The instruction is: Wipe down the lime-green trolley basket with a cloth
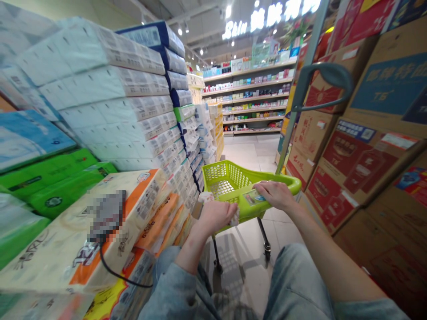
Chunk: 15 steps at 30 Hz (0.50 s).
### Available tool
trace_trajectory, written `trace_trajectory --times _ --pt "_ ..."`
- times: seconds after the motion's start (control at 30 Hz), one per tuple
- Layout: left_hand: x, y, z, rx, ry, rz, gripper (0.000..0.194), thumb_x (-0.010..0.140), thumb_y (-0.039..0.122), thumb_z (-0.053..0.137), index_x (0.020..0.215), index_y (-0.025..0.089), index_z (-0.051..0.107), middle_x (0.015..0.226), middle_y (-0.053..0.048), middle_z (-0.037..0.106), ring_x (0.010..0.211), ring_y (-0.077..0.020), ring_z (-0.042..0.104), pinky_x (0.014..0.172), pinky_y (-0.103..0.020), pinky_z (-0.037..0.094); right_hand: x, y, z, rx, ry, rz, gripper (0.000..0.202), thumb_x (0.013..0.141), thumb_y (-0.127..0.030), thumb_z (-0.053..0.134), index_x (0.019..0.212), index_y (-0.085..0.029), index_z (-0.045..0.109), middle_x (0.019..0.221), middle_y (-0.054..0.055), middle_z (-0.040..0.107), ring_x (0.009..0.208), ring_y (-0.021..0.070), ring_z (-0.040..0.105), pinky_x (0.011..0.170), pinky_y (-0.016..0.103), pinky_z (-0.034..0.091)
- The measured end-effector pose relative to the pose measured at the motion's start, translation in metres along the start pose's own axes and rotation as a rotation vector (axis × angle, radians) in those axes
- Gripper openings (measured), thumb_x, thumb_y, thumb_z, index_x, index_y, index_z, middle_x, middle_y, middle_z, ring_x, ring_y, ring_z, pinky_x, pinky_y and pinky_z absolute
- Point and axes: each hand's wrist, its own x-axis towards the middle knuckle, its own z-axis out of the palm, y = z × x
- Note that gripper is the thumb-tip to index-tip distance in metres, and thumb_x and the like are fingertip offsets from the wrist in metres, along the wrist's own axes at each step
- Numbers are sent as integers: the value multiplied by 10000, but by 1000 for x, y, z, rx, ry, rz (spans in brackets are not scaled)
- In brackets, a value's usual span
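A lime-green plastic shopping cart (pixel 245 211) stands in front of me, its lattice basket holding nothing I can see. My left hand (pixel 218 215) is closed in a fist at the left end of the cart's handle. A whitish patterned, soft-looking item (pixel 206 198) pokes out on both sides of that fist; its kind I cannot make out. My right hand (pixel 271 194) is closed over the handle farther right, beside a small printed label (pixel 253 196). Two dark legs with casters show below the basket.
Tall stacks of wrapped tissue packs (pixel 133 98) line the left side, with a pixelated grey object (pixel 108 215) and black cord on a nearer pack. Cardboard cartons (pixel 360 153) and a grey-blue handle on a post (pixel 328 78) are at right. Stocked shelves (pixel 250 95) stand beyond the tiled aisle.
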Motion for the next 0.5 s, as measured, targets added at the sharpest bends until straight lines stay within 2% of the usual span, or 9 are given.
trace_trajectory --times 0.2,0.3,0.37,0.5 --pt "7 3 -3 -71 -78 142 546 867 582 253 901 177 618 826 -75 675 771 -212 636 681 -290 442 -2 9 -4 -21 -18 -2 498 925 -461 228 899 -256 681 865 8 689 812 145 609 607 229 350" --pt "12 11 -5 -105 -126 189 496 849 577 334 919 170 609 840 -83 672 766 -215 636 651 -285 446 -3 11 -4 -45 -2 -7 503 927 -456 222 905 -251 681 845 12 690 811 145 610 611 225 354" --pt "15 23 -6 -72 -122 155 464 837 552 399 900 146 613 822 -105 670 753 -234 642 626 -295 449 -3 11 -3 -53 10 -17 507 930 -450 215 900 -253 681 843 11 691 803 143 611 609 224 355" --pt "14 48 2 32 23 -8 393 812 470 514 913 99 593 796 -137 655 724 -256 645 600 -311 455 -2 12 -2 -53 20 -22 510 932 -444 208 900 -256 681 847 7 693 801 139 612 607 222 356"
